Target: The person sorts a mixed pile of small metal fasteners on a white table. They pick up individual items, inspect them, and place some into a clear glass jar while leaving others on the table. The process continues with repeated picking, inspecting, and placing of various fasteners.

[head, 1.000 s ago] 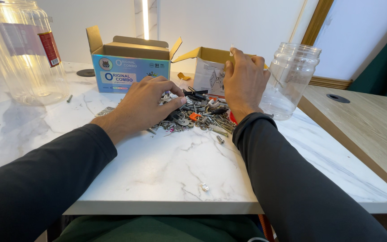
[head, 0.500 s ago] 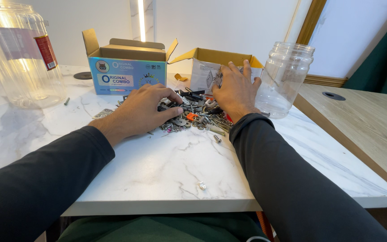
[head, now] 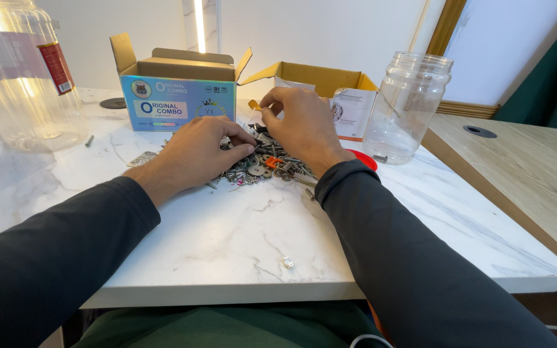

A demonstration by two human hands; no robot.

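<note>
Near the bench's front edge a small white clip lies alone. At mid-bench the left hand rests curled on the pile of screws and washers; whether its grip holds anything is hidden. The right hand has swung from the brown box back over the pile, fingertips pinched; its catch is too small to tell. Beyond stands a clear jar.
</note>
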